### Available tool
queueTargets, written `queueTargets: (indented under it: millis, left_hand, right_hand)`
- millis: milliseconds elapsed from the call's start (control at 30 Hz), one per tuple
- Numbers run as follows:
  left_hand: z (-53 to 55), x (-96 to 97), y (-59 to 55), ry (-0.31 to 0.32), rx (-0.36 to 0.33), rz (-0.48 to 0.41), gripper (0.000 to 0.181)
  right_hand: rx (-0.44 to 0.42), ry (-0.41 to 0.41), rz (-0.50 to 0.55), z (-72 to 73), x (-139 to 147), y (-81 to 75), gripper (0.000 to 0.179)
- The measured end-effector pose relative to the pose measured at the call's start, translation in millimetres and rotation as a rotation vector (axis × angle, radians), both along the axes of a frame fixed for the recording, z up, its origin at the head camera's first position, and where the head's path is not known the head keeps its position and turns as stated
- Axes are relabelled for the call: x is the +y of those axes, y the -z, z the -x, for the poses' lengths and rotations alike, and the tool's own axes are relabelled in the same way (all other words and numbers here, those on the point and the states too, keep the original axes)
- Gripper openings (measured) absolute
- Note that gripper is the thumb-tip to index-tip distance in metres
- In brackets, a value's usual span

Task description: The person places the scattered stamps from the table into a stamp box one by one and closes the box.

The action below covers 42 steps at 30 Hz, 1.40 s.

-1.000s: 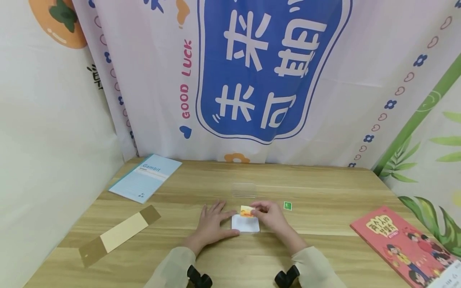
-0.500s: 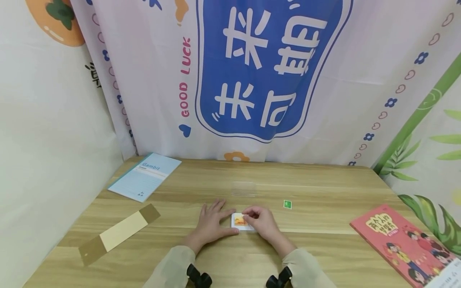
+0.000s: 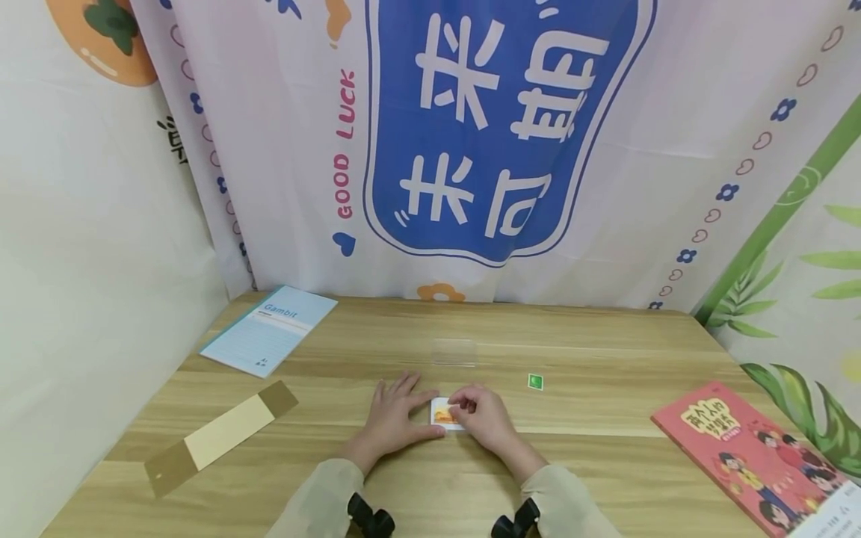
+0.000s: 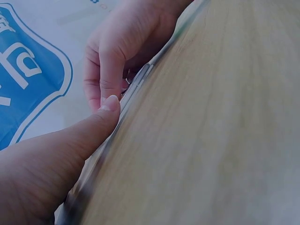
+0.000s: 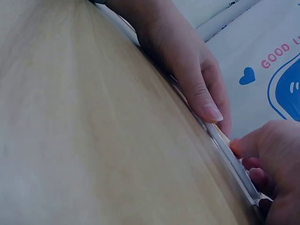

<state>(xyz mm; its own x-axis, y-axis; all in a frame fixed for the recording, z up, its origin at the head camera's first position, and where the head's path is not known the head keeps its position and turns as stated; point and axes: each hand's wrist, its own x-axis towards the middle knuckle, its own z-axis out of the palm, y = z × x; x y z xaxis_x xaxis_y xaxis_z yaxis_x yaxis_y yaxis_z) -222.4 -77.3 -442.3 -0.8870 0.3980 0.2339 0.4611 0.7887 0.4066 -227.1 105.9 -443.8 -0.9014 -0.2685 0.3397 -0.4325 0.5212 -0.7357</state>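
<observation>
In the head view a small white rectangle [image 3: 439, 426] with a thin clear plastic edge [image 5: 229, 157] lies flat on the table. An orange and yellow picture card [image 3: 443, 413] sits on top of it. My left hand [image 3: 392, 418] rests spread on the table, thumb and forefinger touching the left side of the white rectangle. From the right, my right hand [image 3: 486, 420] pinches the picture card at its right part with curled fingers. These fingers hide the right end of both card and rectangle.
Behind the hands lies a clear plastic rectangle [image 3: 454, 352]. A small green card [image 3: 535, 382] is at its right. On the left are a blue notebook [image 3: 269, 330] and a brown and cream strip [image 3: 222, 439]; a red book [image 3: 747, 456] lies far right. A printed curtain [image 3: 303, 149] hangs behind.
My right hand has brought the picture card down and to the left, from above the white rectangle's far edge onto its surface. My left hand has stayed in place.
</observation>
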Motion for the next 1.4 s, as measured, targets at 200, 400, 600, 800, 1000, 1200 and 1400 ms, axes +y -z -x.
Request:
queueTargets:
  millis: [200, 400, 600, 800, 1000, 1200, 1400]
  left_hand:
    - [-0.2, -2.1, -0.2, -0.002, -0.001, 0.0, 0.067]
    - [-0.4, -1.2, 1.6, 0.003, -0.01, -0.005, 0.069]
    - [-1.5, -0.8, 2.0, 0.006, -0.024, -0.025, 0.07]
    - [-1.9, -0.7, 0.2, 0.009, -0.019, -0.021, 0.07]
    - [-2.0, -1.0, 0.4, 0.004, -0.024, -0.016, 0.07]
    - [-2.4, 0.0, 1.6, 0.005, -0.025, -0.025, 0.069]
    - [-2.0, -1.1, 0.9, 0.004, -0.016, -0.029, 0.068]
  right_hand:
    - [-0.01, 0.011, 0.001, -0.3, -0.5, -2.5, 0.007]
    - [-0.093, 0.082, 0.107, 5.4, 13.3, -12.1, 0.007]
    - [-0.103, 0.195, 0.113, 21.5, 60.7, -27.8, 0.013]
    - [-0.15, 0.23, 0.022, 27.7, 109.2, -29.3, 0.026]
    - [-0.12, 0.209, -0.029, 31.6, 131.9, -18.0, 0.031]
    - [-0.052, 0.268, -0.132, 32.1, 132.8, -0.1, 0.033]
    - [-0.042, 0.296, -0.184, 31.3, 128.8, 2.8, 0.032]
